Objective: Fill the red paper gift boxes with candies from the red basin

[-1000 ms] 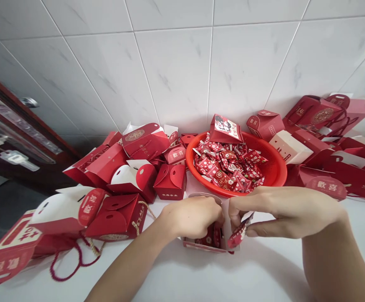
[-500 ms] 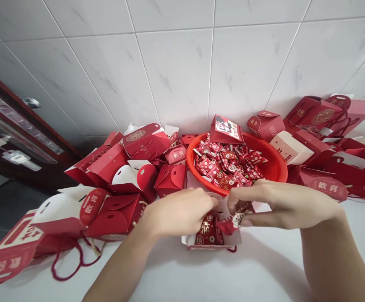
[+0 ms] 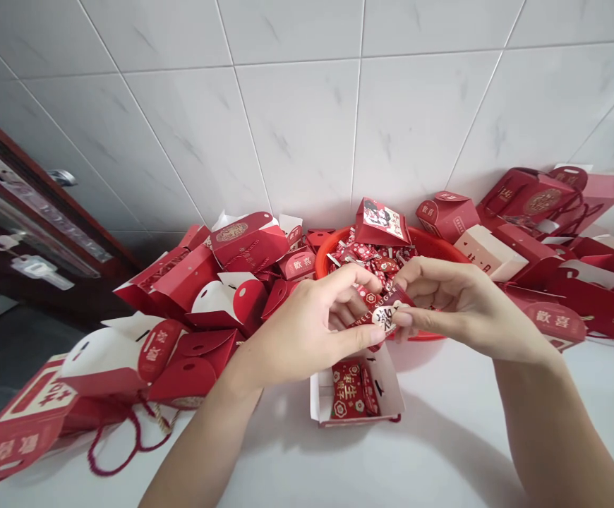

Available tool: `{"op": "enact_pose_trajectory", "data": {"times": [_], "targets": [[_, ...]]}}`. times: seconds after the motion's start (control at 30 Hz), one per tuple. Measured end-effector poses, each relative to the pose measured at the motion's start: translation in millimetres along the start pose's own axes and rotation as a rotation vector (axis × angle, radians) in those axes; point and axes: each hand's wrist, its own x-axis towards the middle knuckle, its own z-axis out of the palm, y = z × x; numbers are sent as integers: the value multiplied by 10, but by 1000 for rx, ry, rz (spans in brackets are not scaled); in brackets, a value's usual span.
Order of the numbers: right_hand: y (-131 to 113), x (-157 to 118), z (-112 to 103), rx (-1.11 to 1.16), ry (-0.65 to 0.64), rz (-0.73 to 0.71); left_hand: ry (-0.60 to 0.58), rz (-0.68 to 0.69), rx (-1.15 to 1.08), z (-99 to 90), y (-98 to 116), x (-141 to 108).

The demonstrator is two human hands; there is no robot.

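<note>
Both hands meet above a small open box, whose inner walls are white. Between my left hand and my right hand is a red wrapped candy with a white round label. The left thumb and fingers pinch its left side, and the right thumb and fingers grip its right side. Inside the box lie red candy packets with flower prints. Behind the hands stands a red plastic basket of wrapped candies, partly covered by my fingers.
A small red box rests on the basket's back edge. Red and white gift boxes crowd the left side and right side of the white table. A tiled wall rises behind, and keys hang at the left.
Both hands have lifted out of the open box and moved up toward the basket. My left hand now also grips the candy that was in my right. The packets in the box are uncovered.
</note>
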Motion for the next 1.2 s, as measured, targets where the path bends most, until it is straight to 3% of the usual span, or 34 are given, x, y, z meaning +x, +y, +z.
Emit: {"op": "enact_pose_trajectory", "data": {"times": [0.13, 0.23, 0.37, 0.5, 0.67, 0.87, 1.2], "targets": [[0, -1, 10, -20, 43, -54, -90, -28, 93, -121, 45, -62], [-22, -15, 76, -232, 0, -45, -139, -56, 377, -232, 9, -91], [1, -44, 306, -582, -71, -28, -226, -240, 736, -274, -108, -43], [109, -88, 556, -908, -134, -13, -323, -157, 697, -195, -213, 45], [151, -161, 709, -1051, -223, -103, -331, -104, 686, -100, -230, 86], [108, -212, 804, -1052, -290, -50, -331, -140, 686, -67, -176, 100], [307, -1, 698, -984, -425, 76, -350, -122, 716, -68, -214, 128]]}}
